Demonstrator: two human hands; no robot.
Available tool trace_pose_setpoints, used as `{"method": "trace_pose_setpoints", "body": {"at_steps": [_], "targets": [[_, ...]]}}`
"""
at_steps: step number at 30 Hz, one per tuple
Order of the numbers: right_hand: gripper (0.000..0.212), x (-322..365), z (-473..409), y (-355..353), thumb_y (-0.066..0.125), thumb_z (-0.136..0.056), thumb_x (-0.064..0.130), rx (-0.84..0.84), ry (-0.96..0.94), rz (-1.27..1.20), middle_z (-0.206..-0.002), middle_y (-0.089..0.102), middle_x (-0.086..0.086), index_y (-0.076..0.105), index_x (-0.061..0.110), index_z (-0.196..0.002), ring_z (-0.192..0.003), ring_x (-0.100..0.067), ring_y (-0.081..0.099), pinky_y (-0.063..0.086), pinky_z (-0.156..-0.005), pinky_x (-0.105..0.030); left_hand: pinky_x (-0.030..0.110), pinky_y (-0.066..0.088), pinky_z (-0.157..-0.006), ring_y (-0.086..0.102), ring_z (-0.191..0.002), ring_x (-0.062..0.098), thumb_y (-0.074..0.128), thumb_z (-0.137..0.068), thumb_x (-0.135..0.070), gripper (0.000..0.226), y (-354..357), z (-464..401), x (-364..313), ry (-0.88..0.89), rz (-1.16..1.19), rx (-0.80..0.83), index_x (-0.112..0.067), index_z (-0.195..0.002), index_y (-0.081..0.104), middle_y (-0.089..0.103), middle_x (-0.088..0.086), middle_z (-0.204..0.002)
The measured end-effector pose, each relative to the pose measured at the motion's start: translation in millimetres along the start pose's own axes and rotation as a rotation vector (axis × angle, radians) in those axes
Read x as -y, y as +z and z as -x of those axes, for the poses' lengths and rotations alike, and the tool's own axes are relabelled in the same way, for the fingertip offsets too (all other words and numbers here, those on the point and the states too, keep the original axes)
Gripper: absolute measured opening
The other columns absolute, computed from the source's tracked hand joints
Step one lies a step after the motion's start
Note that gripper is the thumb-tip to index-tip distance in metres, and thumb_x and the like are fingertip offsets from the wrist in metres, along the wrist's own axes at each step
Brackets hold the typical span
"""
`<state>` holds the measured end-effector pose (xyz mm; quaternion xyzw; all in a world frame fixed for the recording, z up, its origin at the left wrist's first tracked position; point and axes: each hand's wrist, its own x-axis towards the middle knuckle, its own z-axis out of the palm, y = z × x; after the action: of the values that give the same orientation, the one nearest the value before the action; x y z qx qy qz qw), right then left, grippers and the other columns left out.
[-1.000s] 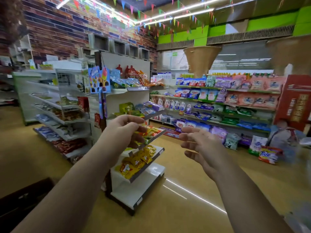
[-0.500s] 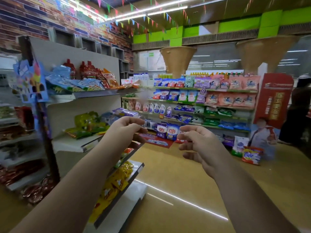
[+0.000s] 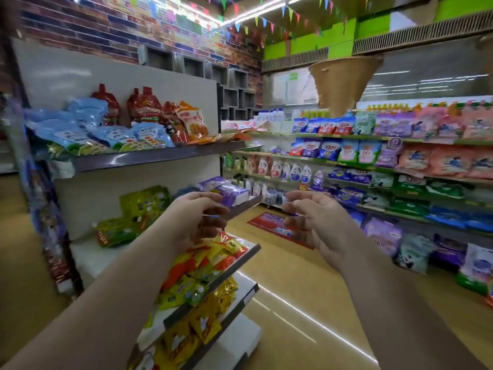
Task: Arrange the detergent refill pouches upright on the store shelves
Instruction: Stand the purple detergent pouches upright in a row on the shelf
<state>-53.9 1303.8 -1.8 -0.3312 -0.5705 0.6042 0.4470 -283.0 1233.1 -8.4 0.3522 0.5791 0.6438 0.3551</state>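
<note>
Head cam: neither grip holds anything, left hand (image 3: pixel 197 220) and right hand (image 3: pixel 317 222) loosely curled mid-air, probably walking over. Detergent refill pouches (image 3: pixel 416 161) sit well ahead on the wall shelves (image 3: pixel 346 164), some slumped.

Two bare forearms in view, no sleeves showing. Left hand (image 3: pixel 193 218) bare: no glove, ring, watch or band visible. Right hand (image 3: pixel 320 222) likewise bare. Fingers (image 3: pixel 298 198) uncovered, nails short where visible; edges slightly blurred.
</note>
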Motion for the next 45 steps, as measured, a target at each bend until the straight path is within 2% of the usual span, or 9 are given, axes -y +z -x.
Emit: {"method": "trace_pose_setpoints", "body": {"at_steps": [11,19,23,25,32,37,40,42,45], "targets": [[0.019,-49,-261,31,0.053,-0.097,0.01,0.001,0.014,0.053,-0.091,0.073,-0.005,0.07,0.018,-0.1,-0.065,-0.014,0.068,0.053,-0.055,-0.027,0.023,0.05,-0.042,0.067,-0.05,0.016,0.046,-0.096,-0.002,0.023,-6,-270,30,-0.054,-0.1,0.003,-0.011,-0.098,0.066,0.075,0.005,-0.067],[0.018,-73,-410,30,0.056,-0.094,0.007,0.052,0.041,0.136,-0.104,0.071,-0.01,0.068,0.017,-0.104,-0.071,-0.016,0.066,0.054,-0.055,-0.026,0.024,0.051,-0.042,0.068,-0.05,0.017,0.048,-0.095,-0.005,0.021,12,-413,54,-0.1,-0.118,-0.066,-0.012,-0.101,0.067,0.076,0.009,-0.08],[0.017,-90,-487,34,0.057,-0.095,0.012,0.172,0.091,0.248,-0.107,0.069,-0.004,0.067,0.021,-0.106,-0.091,-0.02,0.07,0.061,-0.077,-0.036,0.022,0.047,-0.037,0.065,-0.05,0.019,0.045,-0.097,-0.005,0.018,22,-462,64,-0.143,-0.104,-0.159,-0.011,-0.097,0.063,0.07,0.013,-0.083],[0.017,-97,-526,36,0.057,-0.097,0.016,0.27,0.108,0.331,-0.108,0.069,0.0,0.065,0.024,-0.108,-0.097,-0.02,0.068,0.06,-0.082,-0.036,0.022,0.047,-0.035,0.063,-0.051,0.019,0.044,-0.098,-0.006,0.017,28,-486,72,-0.178,-0.095,-0.218,-0.011,-0.096,0.06,0.067,0.013,-0.084],[0.019,-126,-629,48,0.055,-0.097,0.021,0.489,0.101,0.456,-0.104,0.07,0.004,0.066,0.025,-0.112,-0.095,-0.016,0.067,0.059,-0.081,-0.033,0.018,0.044,-0.038,0.055,-0.054,0.017,0.05,-0.096,-0.009,0.014,36,-536,100,-0.288,-0.166,-0.504,-0.016,-0.087,0.06,0.058,0.009,-0.071],[0.02,-169,-680,73,0.059,-0.093,0.02,0.642,0.1,0.515,-0.086,0.067,0.004,0.066,0.021,-0.112,-0.071,-0.008,0.062,0.052,-0.054,-0.018,0.028,0.041,-0.058,0.052,-0.064,0.023,0.055,-0.086,-0.004,0.011,34,-540,119,-0.359,-0.33,-0.696,-0.009,-0.077,0.059,0.055,0.015,-0.076],[0.039,-202,-696,88,0.065,-0.092,0.03,0.685,0.116,0.595,-0.092,0.064,-0.003,0.058,0.018,-0.128,-0.071,-0.014,0.061,0.048,-0.057,-0.024,0.03,0.049,-0.066,0.06,-0.079,0.026,0.061,-0.091,-0.013,0.007,38,-536,135,-0.361,-0.316,-0.787,-0.008,-0.095,0.065,0.065,0.015,-0.091],[0.051,-220,-698,95,0.065,-0.091,0.041,0.72,0.081,0.687,-0.106,0.064,-0.006,0.051,0.018,-0.135,-0.082,-0.017,0.064,0.047,-0.061,-0.025,0.021,0.047,-0.057,0.059,-0.075,0.021,0.059,-0.092,-0.006,0.017,41,-537,148,-0.321,-0.396,-0.814,-0.003,-0.108,0.067,0.067,0.017,-0.101],[0.051,-239,-695,104,0.056,-0.089,0.058,0.756,-0.121,1.003,-0.121,0.059,-0.009,0.052,0.023,-0.125,-0.103,-0.029,0.06,0.049,-0.084,-0.036,0.022,0.045,-0.055,0.062,-0.073,0.022,0.055,-0.096,-0.016,0.021,46,-542,159,-0.377,-0.482,-0.781,-0.001,-0.102,0.068,0.071,0.018,-0.103]]}}
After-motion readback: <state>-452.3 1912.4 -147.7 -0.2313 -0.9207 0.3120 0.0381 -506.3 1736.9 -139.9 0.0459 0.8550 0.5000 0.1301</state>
